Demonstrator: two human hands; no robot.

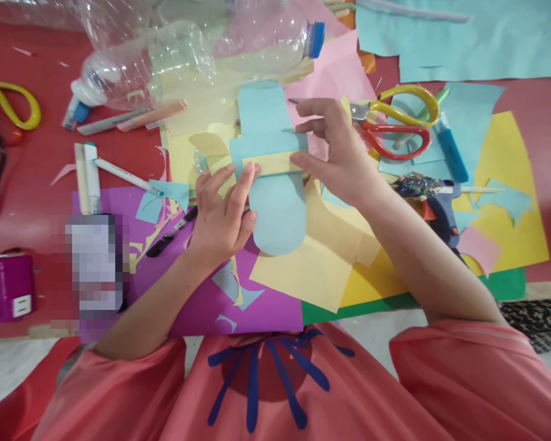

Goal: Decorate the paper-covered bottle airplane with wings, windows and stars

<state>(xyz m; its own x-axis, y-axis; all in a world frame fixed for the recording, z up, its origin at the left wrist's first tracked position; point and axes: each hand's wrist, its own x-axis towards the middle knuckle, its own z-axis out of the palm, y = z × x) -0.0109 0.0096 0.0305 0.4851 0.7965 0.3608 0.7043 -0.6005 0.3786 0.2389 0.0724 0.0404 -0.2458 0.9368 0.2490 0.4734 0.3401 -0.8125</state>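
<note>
A light blue paper cut-out [275, 214] with rounded ends lies over yellow and pink sheets at the centre. A pale yellow paper strip [270, 163] runs across its middle. My left hand [223, 214] presses its fingers down on the strip's left end and the blue paper. My right hand [337, 153] pinches the strip's right end between thumb and fingers.
Two clear plastic bottles [165, 61] lie at the back. Scissors with red and yellow handles [395, 119] sit to the right, a blue glue gun [436, 202] beside them. A white pen [123, 176], purple sheet [202, 306], yellow sheets [316, 263] and blue scraps surround the hands.
</note>
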